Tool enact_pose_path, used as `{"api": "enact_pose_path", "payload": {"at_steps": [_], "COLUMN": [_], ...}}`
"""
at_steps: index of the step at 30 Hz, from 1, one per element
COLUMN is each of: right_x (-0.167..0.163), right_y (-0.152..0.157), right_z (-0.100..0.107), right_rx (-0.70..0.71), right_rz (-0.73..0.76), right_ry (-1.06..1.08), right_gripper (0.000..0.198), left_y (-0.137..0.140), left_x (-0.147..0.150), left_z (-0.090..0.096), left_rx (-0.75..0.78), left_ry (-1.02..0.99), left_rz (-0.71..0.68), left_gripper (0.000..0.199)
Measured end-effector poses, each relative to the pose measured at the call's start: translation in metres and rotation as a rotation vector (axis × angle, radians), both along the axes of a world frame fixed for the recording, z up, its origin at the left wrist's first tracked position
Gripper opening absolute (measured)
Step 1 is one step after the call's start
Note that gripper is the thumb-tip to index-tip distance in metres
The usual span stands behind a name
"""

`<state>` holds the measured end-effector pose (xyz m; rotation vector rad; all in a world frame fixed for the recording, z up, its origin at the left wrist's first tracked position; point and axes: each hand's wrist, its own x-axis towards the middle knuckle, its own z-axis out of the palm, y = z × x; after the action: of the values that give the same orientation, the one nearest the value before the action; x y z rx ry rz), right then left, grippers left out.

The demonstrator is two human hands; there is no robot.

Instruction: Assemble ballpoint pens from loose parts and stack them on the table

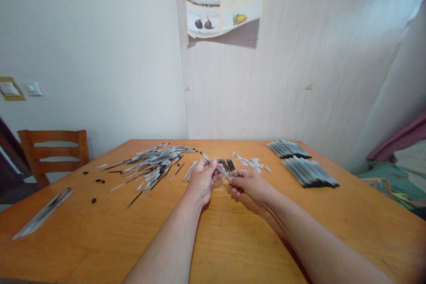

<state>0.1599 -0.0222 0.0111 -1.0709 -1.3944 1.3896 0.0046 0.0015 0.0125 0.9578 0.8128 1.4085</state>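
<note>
Slim grey translucent plastic pen (pixel 222 171) pinched two-handed over orange-brown wooden worktop (pixel 219 244)

Left hand (pixel 202 176): thumb and fingers clamped on the barrel. Right hand (pixel 248 183): fingertips closed on its near end. Pen slants toward worktop's far-left corner, midway between side edges, nearer far edge. Just beyond hands: short black sticks (pixel 229 165), scattered small whitish tubes (pixel 252 161). Toward far-left corner: loose heap of grey-and-black slim parts (pixel 156 160). Near right edge, toward far corner: two neat rows of grey black-ended pens (pixel 308 171). By left edge: clear plastic sleeve (pixel 41 216).
</note>
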Motion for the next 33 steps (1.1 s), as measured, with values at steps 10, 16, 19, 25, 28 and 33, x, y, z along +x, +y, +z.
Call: {"api": "enact_pose_path", "payload": {"at_steps": [10, 16, 19, 25, 28, 33], "right_x": [0.0042, 0.0033, 0.0037, 0.0049, 0.0044, 0.004], "right_y": [0.0056, 0.0044, 0.0044, 0.0053, 0.0051, 0.0061], "right_z": [-0.0003, 0.0035, 0.0035, 0.0015, 0.0017, 0.0027], "right_rx": [0.114, 0.128, 0.136, 0.149, 0.138, 0.127], "right_rz": [0.001, -0.026, -0.024, -0.023, -0.023, -0.02], "right_ry": [-0.1, -0.14, -0.149, -0.155, -0.147, -0.154], "right_gripper": [0.015, 0.014, 0.014, 0.012, 0.013, 0.015], "left_y": [-0.0043, -0.0082, -0.0087, -0.0087, -0.009, -0.0083], "left_x": [0.0045, 0.0067, 0.0076, 0.0084, 0.0084, 0.0091], "left_z": [0.0, 0.0017, 0.0013, -0.0001, -0.0002, -0.0006], "left_rx": [-0.023, -0.015, -0.013, -0.022, -0.029, -0.029], "left_ry": [-0.01, -0.051, -0.064, -0.065, -0.071, -0.048], "left_rz": [0.013, 0.037, 0.039, 0.033, 0.035, 0.043], "left_gripper": [0.012, 0.017, 0.019, 0.021, 0.023, 0.021]}}
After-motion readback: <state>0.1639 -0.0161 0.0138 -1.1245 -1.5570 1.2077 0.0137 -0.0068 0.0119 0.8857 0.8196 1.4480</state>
